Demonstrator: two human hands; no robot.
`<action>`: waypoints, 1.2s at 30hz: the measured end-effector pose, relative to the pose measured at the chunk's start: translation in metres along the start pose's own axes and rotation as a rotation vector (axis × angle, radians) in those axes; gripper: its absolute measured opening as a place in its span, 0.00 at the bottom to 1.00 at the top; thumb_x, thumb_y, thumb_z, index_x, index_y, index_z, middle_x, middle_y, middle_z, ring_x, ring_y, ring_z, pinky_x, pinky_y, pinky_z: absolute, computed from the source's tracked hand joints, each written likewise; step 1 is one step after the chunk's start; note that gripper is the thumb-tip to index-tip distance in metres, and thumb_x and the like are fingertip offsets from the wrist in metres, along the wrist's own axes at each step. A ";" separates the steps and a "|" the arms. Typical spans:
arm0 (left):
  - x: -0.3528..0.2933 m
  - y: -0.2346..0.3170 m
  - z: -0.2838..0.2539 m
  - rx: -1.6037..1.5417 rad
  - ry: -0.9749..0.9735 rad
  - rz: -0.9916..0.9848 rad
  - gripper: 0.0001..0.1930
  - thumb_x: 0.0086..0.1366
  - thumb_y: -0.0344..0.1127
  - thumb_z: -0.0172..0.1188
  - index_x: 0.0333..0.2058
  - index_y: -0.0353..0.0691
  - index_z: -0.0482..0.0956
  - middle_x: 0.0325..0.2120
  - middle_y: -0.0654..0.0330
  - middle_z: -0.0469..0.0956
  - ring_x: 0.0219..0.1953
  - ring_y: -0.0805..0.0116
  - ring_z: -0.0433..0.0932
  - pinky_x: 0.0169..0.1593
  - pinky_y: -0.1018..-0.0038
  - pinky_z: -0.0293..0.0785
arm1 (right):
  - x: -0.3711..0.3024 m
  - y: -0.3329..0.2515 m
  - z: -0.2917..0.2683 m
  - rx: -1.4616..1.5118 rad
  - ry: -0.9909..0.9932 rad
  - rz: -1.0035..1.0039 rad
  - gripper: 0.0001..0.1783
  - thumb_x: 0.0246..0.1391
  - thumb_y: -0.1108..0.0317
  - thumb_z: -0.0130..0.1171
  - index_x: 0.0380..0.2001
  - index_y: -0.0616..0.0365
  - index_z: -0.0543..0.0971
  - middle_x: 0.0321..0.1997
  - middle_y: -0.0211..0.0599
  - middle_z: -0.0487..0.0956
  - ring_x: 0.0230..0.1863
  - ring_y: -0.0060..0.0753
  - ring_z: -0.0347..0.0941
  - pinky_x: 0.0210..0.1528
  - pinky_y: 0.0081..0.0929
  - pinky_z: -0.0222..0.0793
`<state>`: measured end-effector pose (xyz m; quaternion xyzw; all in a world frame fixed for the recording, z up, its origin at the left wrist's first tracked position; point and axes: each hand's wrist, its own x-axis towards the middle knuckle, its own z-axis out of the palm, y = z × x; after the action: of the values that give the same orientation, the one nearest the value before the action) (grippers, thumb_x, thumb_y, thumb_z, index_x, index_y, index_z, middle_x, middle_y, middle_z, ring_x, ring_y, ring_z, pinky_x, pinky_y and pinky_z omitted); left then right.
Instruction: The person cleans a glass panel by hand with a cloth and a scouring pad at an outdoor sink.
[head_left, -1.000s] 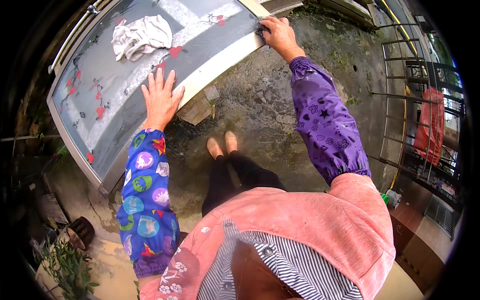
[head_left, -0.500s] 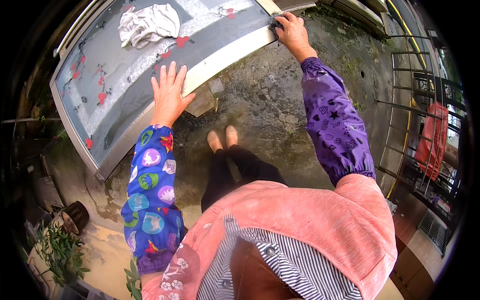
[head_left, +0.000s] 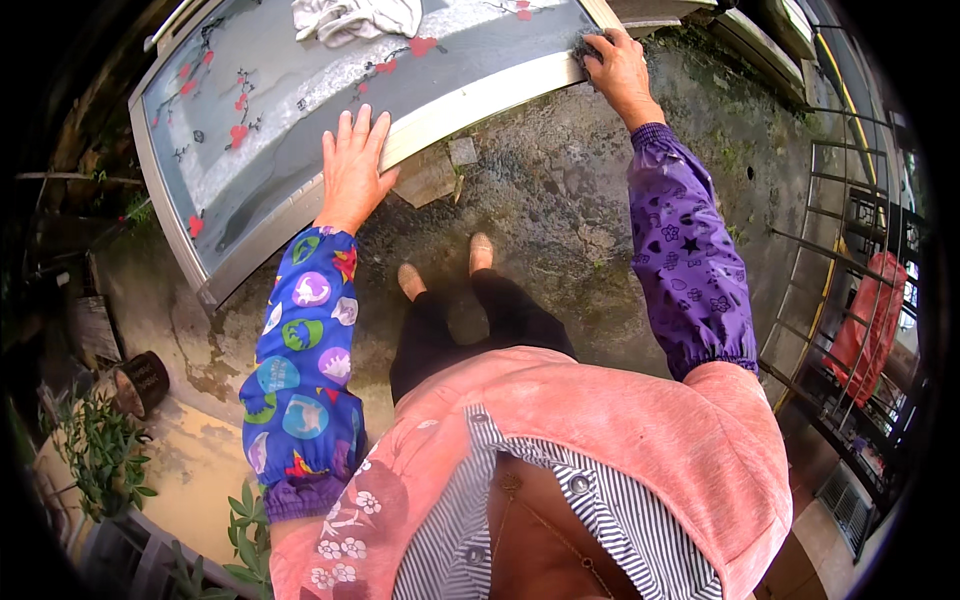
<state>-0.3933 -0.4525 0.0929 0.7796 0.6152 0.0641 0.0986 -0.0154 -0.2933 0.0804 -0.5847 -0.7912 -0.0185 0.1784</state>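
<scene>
A large glass panel (head_left: 270,160) with a pale metal frame (head_left: 480,104) and red flower patterns lies before me at the upper left. My left hand (head_left: 353,170) rests flat on its near edge, fingers spread over frame and glass. At the panel's near right corner, my right hand (head_left: 622,78) has its fingers curled round a dark grey scouring pad (head_left: 584,52) pressed to the frame. Most of the pad is hidden by the fingers. A crumpled white cloth (head_left: 360,18) lies on the glass, beyond my left hand.
Wet, mossy concrete floor (head_left: 560,200) lies under my feet, with a flat broken slab (head_left: 422,178) by the panel. Metal rails (head_left: 815,250) and a red bundle (head_left: 865,325) stand at the right. A potted plant (head_left: 100,450) and a brown pot (head_left: 141,384) sit at the lower left.
My feet have moved from close together to apart. The panel and cloth now appear farther right and higher in view. Both hands keep nearly the same places on the frame.
</scene>
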 end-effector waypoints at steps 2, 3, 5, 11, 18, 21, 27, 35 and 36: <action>-0.003 0.001 0.002 -0.024 0.010 0.013 0.45 0.47 0.38 0.71 0.64 0.51 0.59 0.66 0.55 0.54 0.68 0.47 0.50 0.66 0.46 0.47 | -0.001 -0.010 -0.002 -0.068 -0.051 0.093 0.18 0.46 0.63 0.60 0.44 0.43 0.81 0.51 0.39 0.76 0.52 0.49 0.67 0.51 0.43 0.68; -0.005 0.002 0.004 -0.028 0.013 0.014 0.44 0.47 0.38 0.71 0.64 0.50 0.59 0.66 0.55 0.54 0.68 0.47 0.50 0.66 0.46 0.47 | -0.010 -0.038 0.004 -0.015 -0.051 0.071 0.17 0.46 0.64 0.59 0.43 0.44 0.82 0.50 0.39 0.76 0.53 0.48 0.66 0.51 0.43 0.68; -0.002 -0.012 0.007 -0.017 0.031 0.023 0.44 0.48 0.39 0.71 0.64 0.50 0.59 0.66 0.54 0.54 0.67 0.46 0.50 0.66 0.45 0.48 | -0.021 -0.135 0.007 0.157 -0.028 -0.104 0.15 0.44 0.64 0.61 0.39 0.47 0.81 0.48 0.36 0.76 0.53 0.46 0.67 0.50 0.42 0.68; -0.029 -0.045 0.003 -0.003 0.036 0.033 0.41 0.52 0.45 0.68 0.63 0.47 0.59 0.66 0.54 0.55 0.67 0.48 0.51 0.65 0.46 0.47 | -0.037 -0.224 0.000 0.479 -0.145 -0.245 0.21 0.44 0.64 0.65 0.44 0.54 0.78 0.49 0.40 0.76 0.52 0.49 0.68 0.51 0.40 0.68; -0.063 -0.078 -0.010 -0.038 0.049 0.078 0.40 0.53 0.47 0.67 0.63 0.46 0.60 0.66 0.55 0.55 0.68 0.49 0.50 0.66 0.46 0.46 | -0.028 -0.179 0.006 0.020 -0.010 0.063 0.19 0.44 0.66 0.62 0.43 0.53 0.78 0.48 0.35 0.78 0.51 0.46 0.68 0.52 0.40 0.67; -0.077 -0.092 -0.011 -0.040 0.051 0.065 0.39 0.54 0.48 0.66 0.62 0.45 0.61 0.66 0.54 0.55 0.68 0.49 0.50 0.66 0.47 0.46 | -0.059 -0.317 0.022 0.270 0.010 -0.198 0.16 0.42 0.65 0.63 0.38 0.51 0.79 0.43 0.31 0.77 0.48 0.43 0.68 0.47 0.39 0.67; -0.100 -0.120 -0.016 -0.027 0.047 0.034 0.38 0.54 0.49 0.65 0.62 0.45 0.62 0.66 0.54 0.55 0.68 0.49 0.50 0.67 0.48 0.44 | -0.044 -0.287 0.006 0.243 -0.093 -0.190 0.19 0.44 0.65 0.62 0.43 0.55 0.78 0.49 0.36 0.77 0.49 0.45 0.70 0.51 0.38 0.69; -0.120 -0.140 -0.016 -0.048 0.081 0.058 0.39 0.53 0.48 0.66 0.62 0.44 0.61 0.65 0.53 0.56 0.67 0.47 0.51 0.66 0.46 0.47 | -0.057 -0.306 0.029 0.103 -0.038 -0.060 0.17 0.43 0.65 0.60 0.40 0.50 0.79 0.49 0.31 0.75 0.54 0.44 0.65 0.49 0.44 0.65; -0.121 -0.143 -0.016 -0.050 0.077 0.059 0.39 0.53 0.48 0.67 0.62 0.44 0.61 0.65 0.53 0.56 0.67 0.47 0.51 0.66 0.46 0.47 | -0.067 -0.351 0.034 0.208 -0.027 -0.158 0.16 0.43 0.65 0.60 0.39 0.51 0.79 0.49 0.31 0.75 0.53 0.43 0.65 0.49 0.44 0.64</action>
<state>-0.5604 -0.5372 0.0780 0.7916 0.5935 0.1123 0.0921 -0.3348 -0.4578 0.0907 -0.4990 -0.8349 0.0575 0.2251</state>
